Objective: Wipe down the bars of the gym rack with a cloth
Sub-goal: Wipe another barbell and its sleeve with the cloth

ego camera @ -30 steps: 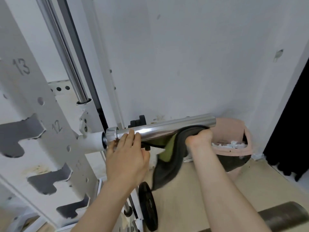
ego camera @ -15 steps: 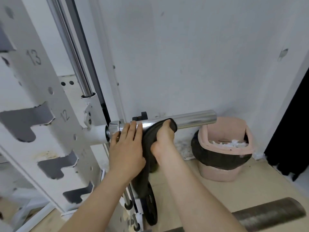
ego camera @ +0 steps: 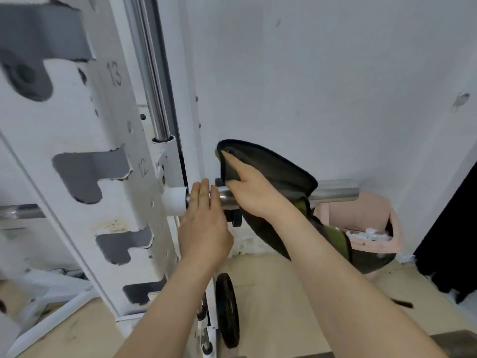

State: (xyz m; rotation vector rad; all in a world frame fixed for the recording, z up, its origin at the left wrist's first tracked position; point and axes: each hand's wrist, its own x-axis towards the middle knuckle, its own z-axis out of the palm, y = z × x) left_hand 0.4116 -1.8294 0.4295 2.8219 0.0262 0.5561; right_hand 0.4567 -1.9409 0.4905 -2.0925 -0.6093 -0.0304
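A chrome bar sleeve (ego camera: 335, 190) sticks out to the right from the white rack upright (ego camera: 103, 156). A dark cloth with a green inner side (ego camera: 278, 171) drapes over the sleeve's middle and hangs down behind my right forearm. My right hand (ego camera: 247, 192) holds the cloth, its fingers tucked into the raised upper fold above the sleeve. My left hand (ego camera: 204, 223) lies with straight fingers against the sleeve's inner end beside the white collar (ego camera: 175, 200). A vertical chrome guide rod (ego camera: 152, 81) runs up the rack.
A pink bin with a black liner (ego camera: 361, 215) holding white scraps stands by the wall under the sleeve's tip. A black weight plate (ego camera: 227, 308) hangs low on the rack. The white wall is close behind. A dark padded roller shows at the bottom right.
My right hand rose from gripping the cloth around the sleeve and lifted its upper fold above the bar. The view came closer to the rack. My left hand stayed at the collar.
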